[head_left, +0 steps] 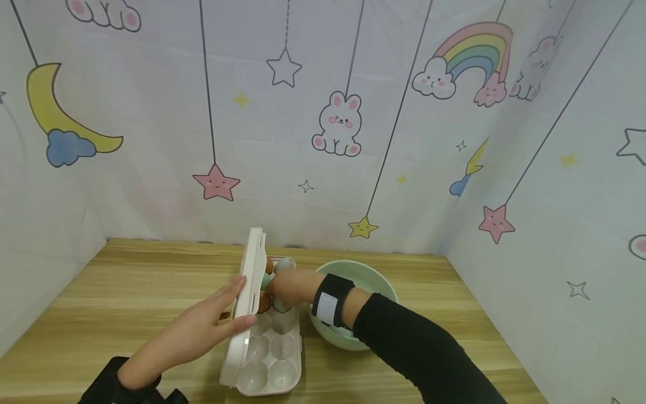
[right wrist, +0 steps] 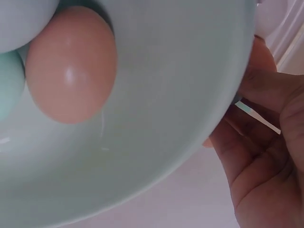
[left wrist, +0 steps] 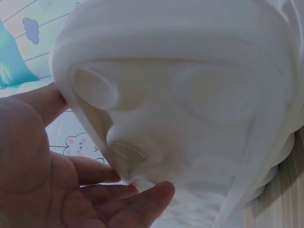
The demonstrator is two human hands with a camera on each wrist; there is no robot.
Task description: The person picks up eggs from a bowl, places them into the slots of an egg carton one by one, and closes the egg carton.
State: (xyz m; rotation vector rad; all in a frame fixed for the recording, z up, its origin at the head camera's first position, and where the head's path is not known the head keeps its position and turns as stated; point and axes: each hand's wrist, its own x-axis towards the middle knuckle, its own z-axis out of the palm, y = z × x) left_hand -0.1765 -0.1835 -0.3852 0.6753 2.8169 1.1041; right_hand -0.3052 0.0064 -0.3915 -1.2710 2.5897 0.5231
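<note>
A white plastic egg carton (head_left: 282, 348) lies open lengthwise on the table, its lid (head_left: 247, 303) raised on the left. My left hand (head_left: 212, 320) holds the lid by its edge, thumb and fingers on either side, as the left wrist view also shows. In the carton's far half sit brown eggs (head_left: 264, 303), a green egg (head_left: 266, 280) and pale eggs (head_left: 284, 264). My right hand (head_left: 290, 286) reaches down among them, fingers curled. A grey-blue bit of an egg (right wrist: 236, 99) shows at its thumb in the right wrist view; the bowl rim hides the rest.
Right of the carton stands a pale green bowl (head_left: 360, 272), under my right forearm. Inside it are a brown egg (right wrist: 71, 66), a grey-blue egg (right wrist: 23, 21) and a green egg (right wrist: 9, 85). Printed cloth walls (head_left: 282, 213) border the wooden table (head_left: 166, 280).
</note>
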